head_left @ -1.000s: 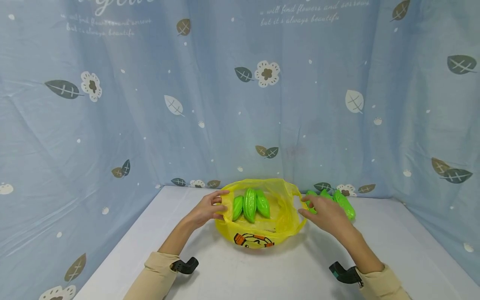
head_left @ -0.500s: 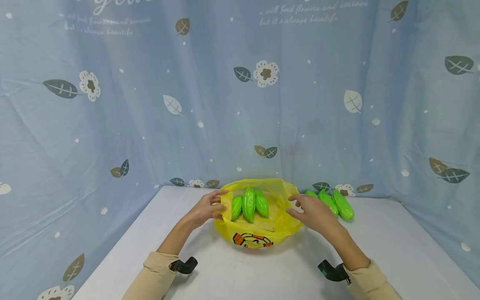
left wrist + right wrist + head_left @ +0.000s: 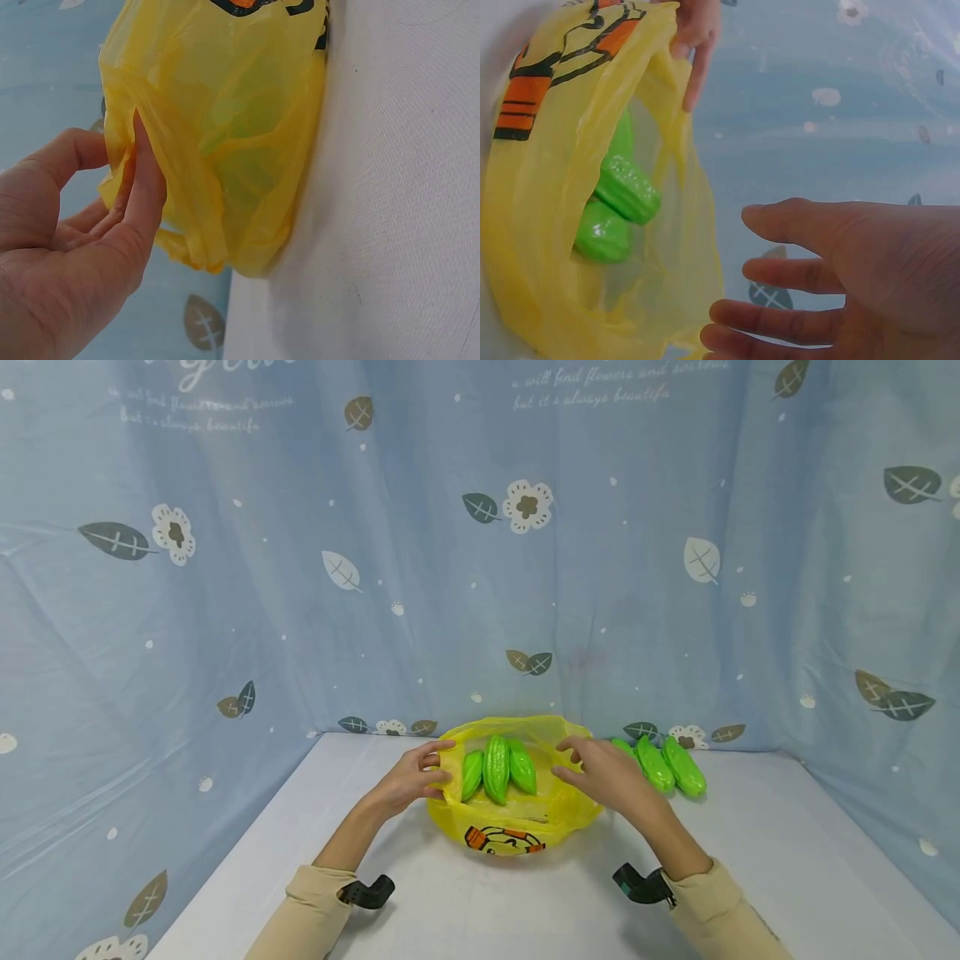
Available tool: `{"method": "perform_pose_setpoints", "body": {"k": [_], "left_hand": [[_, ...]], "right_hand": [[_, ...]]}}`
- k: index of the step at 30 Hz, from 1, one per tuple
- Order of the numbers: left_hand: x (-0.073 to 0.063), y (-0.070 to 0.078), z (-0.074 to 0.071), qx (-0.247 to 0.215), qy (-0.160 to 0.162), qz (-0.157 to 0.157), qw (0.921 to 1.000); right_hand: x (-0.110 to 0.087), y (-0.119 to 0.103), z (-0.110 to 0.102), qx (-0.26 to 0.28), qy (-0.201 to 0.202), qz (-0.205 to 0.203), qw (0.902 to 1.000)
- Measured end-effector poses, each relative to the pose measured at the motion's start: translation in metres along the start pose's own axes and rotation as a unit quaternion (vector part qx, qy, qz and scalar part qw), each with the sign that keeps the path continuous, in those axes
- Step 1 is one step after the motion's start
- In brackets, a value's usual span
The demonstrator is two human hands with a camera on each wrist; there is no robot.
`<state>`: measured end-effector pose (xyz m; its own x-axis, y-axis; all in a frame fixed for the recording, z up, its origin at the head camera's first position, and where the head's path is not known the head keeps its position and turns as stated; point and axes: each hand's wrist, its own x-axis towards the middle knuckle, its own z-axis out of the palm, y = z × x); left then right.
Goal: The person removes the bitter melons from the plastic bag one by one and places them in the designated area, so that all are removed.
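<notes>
A yellow plastic bag (image 3: pixel 573 814) with an orange-and-black print sits on the table, mouth gaping. Inside lie three bright green bitter melons (image 3: pixel 496 768), side by side. My left hand (image 3: pixel 408 777) pinches the bag's left rim; in the left wrist view the folded yellow film passes between thumb and fingers. My right hand (image 3: pixel 603 772) hovers over the bag's right side, fingers spread and holding nothing. The right wrist view shows that hand (image 3: pixel 802 285) apart from the bag's opening, with two of the melons (image 3: pixel 626 187) visible inside.
More bitter melons (image 3: pixel 683 767) lie on the white table (image 3: pixel 780 827) to the right of the bag, one partly hidden behind my right hand. A blue curtain (image 3: pixel 420 527) with leaves and flowers hangs behind and along both sides.
My right hand has let go of the bag's right handle and moved left over the opening, uncovering more of the melons on the right. The left hand keeps its hold.
</notes>
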<state>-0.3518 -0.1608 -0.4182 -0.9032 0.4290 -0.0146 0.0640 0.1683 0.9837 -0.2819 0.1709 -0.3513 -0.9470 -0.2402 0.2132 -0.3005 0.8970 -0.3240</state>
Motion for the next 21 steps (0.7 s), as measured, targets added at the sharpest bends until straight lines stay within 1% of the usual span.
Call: {"method": "perform_pose_setpoints", "body": {"k": [5, 11, 21], "left_hand": [[0.0, -0.001, 0.0, -0.002, -0.004, 0.0, 1.0], [0.0, -0.001, -0.001, -0.005, -0.006, 0.003, 1.0], [0.0, -0.001, -0.001, -0.004, -0.002, -0.003, 1.0]], "right_hand": [[0.009, -0.004, 0.001, 0.0, -0.011, -0.005, 0.9999], [0.018, -0.011, 0.001, 0.0, -0.009, -0.014, 0.9999], [0.031, -0.018, 0.004, 0.018, -0.019, -0.011, 0.9996]]}}
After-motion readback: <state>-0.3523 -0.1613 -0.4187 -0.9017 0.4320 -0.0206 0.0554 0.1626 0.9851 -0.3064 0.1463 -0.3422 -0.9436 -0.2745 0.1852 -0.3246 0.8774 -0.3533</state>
